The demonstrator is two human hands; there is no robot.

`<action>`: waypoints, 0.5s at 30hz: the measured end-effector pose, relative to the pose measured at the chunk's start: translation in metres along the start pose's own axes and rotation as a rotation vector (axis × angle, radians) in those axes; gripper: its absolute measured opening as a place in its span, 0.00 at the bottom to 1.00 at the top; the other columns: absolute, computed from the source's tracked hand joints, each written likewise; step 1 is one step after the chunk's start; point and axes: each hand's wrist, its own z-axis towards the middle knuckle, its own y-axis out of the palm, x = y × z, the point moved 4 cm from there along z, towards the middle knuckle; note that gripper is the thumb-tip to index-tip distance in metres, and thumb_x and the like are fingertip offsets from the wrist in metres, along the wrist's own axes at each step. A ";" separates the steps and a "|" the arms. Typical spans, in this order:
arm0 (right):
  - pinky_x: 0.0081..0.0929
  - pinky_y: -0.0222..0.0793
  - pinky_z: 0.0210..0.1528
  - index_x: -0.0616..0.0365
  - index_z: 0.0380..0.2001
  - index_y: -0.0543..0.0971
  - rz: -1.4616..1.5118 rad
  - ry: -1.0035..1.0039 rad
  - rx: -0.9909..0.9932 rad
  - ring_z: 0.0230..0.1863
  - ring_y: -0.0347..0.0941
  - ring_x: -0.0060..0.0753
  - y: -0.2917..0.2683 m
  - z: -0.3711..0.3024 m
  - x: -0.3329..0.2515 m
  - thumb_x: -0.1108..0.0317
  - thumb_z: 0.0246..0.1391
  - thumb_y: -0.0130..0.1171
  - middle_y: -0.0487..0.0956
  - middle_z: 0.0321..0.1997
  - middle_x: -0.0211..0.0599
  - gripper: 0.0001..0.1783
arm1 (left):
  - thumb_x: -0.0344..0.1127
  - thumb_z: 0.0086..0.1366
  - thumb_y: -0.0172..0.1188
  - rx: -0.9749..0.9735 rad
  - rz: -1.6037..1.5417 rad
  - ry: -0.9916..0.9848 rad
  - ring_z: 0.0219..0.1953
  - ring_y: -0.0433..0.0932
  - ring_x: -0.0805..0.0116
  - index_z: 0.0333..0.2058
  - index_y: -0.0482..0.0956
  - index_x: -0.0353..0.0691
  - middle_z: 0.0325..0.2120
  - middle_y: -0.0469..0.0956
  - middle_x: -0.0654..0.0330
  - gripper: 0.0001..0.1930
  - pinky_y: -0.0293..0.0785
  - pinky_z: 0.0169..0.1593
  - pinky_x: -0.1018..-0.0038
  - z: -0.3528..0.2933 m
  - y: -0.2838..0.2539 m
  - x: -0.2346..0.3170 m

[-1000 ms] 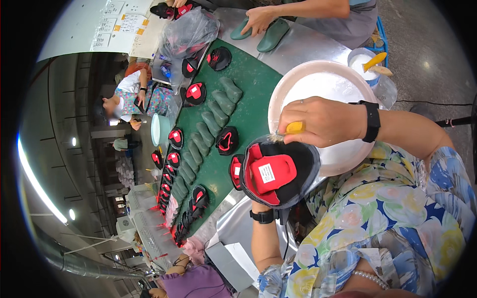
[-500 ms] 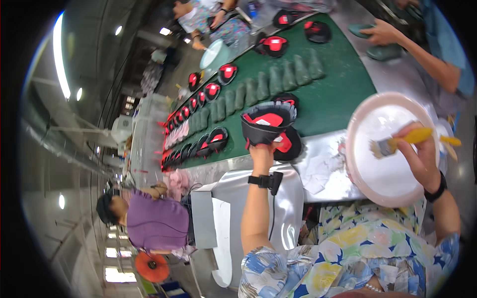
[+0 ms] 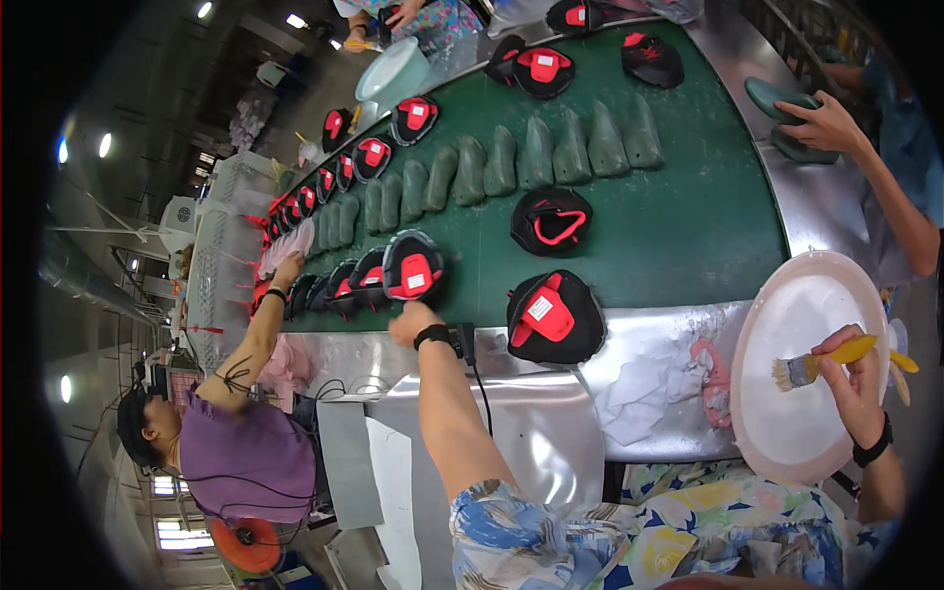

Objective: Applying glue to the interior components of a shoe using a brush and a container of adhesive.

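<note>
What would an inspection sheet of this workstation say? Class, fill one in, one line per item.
Surface: green conveyor belt with a metal edge.
Job's things: black-and-red shoe upper at the belt's near edge; yellow-handled brush; white bowl.
Clutter: white rag on the metal edge; row of green shoe lasts.
Hands: left hand empty, beside another upper; right hand holds the brush over the bowl.
Cables: black cable hanging from the left wrist.
Surroundings: co-workers along the belt.

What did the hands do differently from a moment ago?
The left hand let go of the black-and-red shoe top, which now lies at the green belt's edge; the hand moved left toward another one. The right hand still holds the yellow brush over the white bowl.
</note>
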 end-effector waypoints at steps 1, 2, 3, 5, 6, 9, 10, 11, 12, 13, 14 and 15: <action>0.24 0.71 0.48 0.60 0.40 0.76 0.022 0.016 0.001 0.42 0.77 0.26 0.001 0.000 0.003 0.73 0.61 0.60 0.79 0.39 0.36 0.05 | 0.30 0.53 0.59 0.156 -0.032 0.450 0.45 0.82 0.36 0.45 0.82 0.24 0.43 0.83 0.36 0.21 0.77 0.51 0.52 -0.029 -0.020 0.038; 0.24 0.71 0.47 0.60 0.39 0.76 0.040 0.034 0.007 0.42 0.77 0.27 0.000 -0.002 0.006 0.73 0.60 0.60 0.79 0.38 0.36 0.05 | 0.28 0.53 0.59 0.329 -0.095 0.748 0.43 0.83 0.40 0.43 0.82 0.24 0.40 0.84 0.40 0.18 0.78 0.50 0.53 -0.056 -0.014 0.064; 0.26 0.71 0.47 0.61 0.39 0.77 0.000 -0.008 -0.074 0.41 0.78 0.30 0.004 0.001 0.001 0.73 0.59 0.61 0.80 0.37 0.37 0.06 | 0.26 0.54 0.60 -0.154 -0.225 0.893 0.49 0.82 0.46 0.47 0.81 0.27 0.42 0.83 0.43 0.19 0.76 0.54 0.57 -0.037 0.000 0.070; 0.28 0.72 0.46 0.61 0.38 0.77 -0.108 -0.061 -0.142 0.39 0.79 0.35 0.013 -0.004 -0.006 0.74 0.57 0.62 0.80 0.35 0.40 0.06 | 0.24 0.53 0.59 -0.733 -0.240 1.189 0.61 0.74 0.51 0.57 0.73 0.33 0.58 0.74 0.46 0.29 0.68 0.65 0.61 -0.132 0.036 0.120; 0.30 0.72 0.46 0.61 0.37 0.78 -0.137 -0.093 -0.201 0.39 0.79 0.38 0.017 -0.005 -0.010 0.74 0.56 0.63 0.80 0.34 0.41 0.07 | 0.25 0.53 0.59 -0.755 -0.160 1.509 0.60 0.74 0.49 0.59 0.74 0.40 0.56 0.75 0.47 0.30 0.68 0.66 0.62 -0.178 0.040 0.139; 0.35 0.74 0.43 0.61 0.35 0.79 -0.261 -0.186 -0.438 0.37 0.79 0.50 0.038 -0.012 -0.026 0.74 0.53 0.65 0.80 0.33 0.46 0.07 | 0.28 0.56 0.62 -0.857 0.224 1.559 0.56 0.76 0.48 0.53 0.79 0.48 0.49 0.79 0.50 0.23 0.72 0.61 0.60 -0.209 0.080 0.121; 0.36 0.74 0.42 0.61 0.34 0.78 -0.311 -0.259 -0.463 0.37 0.79 0.51 0.038 -0.014 -0.026 0.73 0.53 0.65 0.79 0.33 0.46 0.07 | 0.28 0.57 0.62 -0.851 0.331 1.505 0.55 0.77 0.48 0.51 0.79 0.49 0.47 0.80 0.51 0.21 0.74 0.59 0.60 -0.217 0.085 0.124; 0.37 0.74 0.42 0.61 0.33 0.78 -0.358 -0.334 -0.490 0.37 0.78 0.52 0.041 -0.016 -0.023 0.73 0.53 0.65 0.79 0.33 0.46 0.06 | 0.29 0.57 0.63 -0.841 0.439 1.446 0.54 0.77 0.48 0.49 0.80 0.49 0.46 0.81 0.52 0.19 0.75 0.57 0.59 -0.222 0.086 0.122; 0.38 0.74 0.41 0.61 0.33 0.78 -0.402 -0.407 -0.510 0.36 0.78 0.53 0.040 -0.019 -0.019 0.73 0.53 0.65 0.79 0.33 0.46 0.06 | 0.29 0.60 0.62 -0.828 0.315 1.476 0.52 0.77 0.47 0.45 0.81 0.48 0.44 0.81 0.54 0.14 0.76 0.54 0.57 -0.226 0.072 0.131; 0.41 0.73 0.41 0.61 0.32 0.76 -0.389 -0.422 -0.456 0.37 0.77 0.54 0.032 -0.019 -0.014 0.73 0.52 0.65 0.79 0.33 0.46 0.07 | 0.31 0.63 0.61 -0.815 0.229 1.460 0.50 0.79 0.50 0.46 0.81 0.48 0.44 0.81 0.55 0.13 0.77 0.53 0.58 -0.230 0.051 0.146; 0.41 0.73 0.42 0.61 0.31 0.76 -0.333 -0.350 -0.428 0.37 0.77 0.54 0.023 -0.020 -0.009 0.72 0.52 0.65 0.78 0.33 0.45 0.08 | 0.32 0.66 0.60 -0.805 0.159 1.443 0.49 0.80 0.52 0.48 0.81 0.48 0.44 0.81 0.55 0.12 0.78 0.53 0.60 -0.230 0.026 0.157; 0.41 0.72 0.42 0.60 0.31 0.75 -0.286 -0.270 -0.395 0.38 0.77 0.54 0.011 -0.020 -0.006 0.72 0.52 0.65 0.78 0.33 0.45 0.08 | 0.31 0.66 0.59 -0.873 -0.080 1.374 0.50 0.80 0.55 0.50 0.80 0.46 0.45 0.81 0.56 0.14 0.78 0.53 0.61 -0.224 0.006 0.164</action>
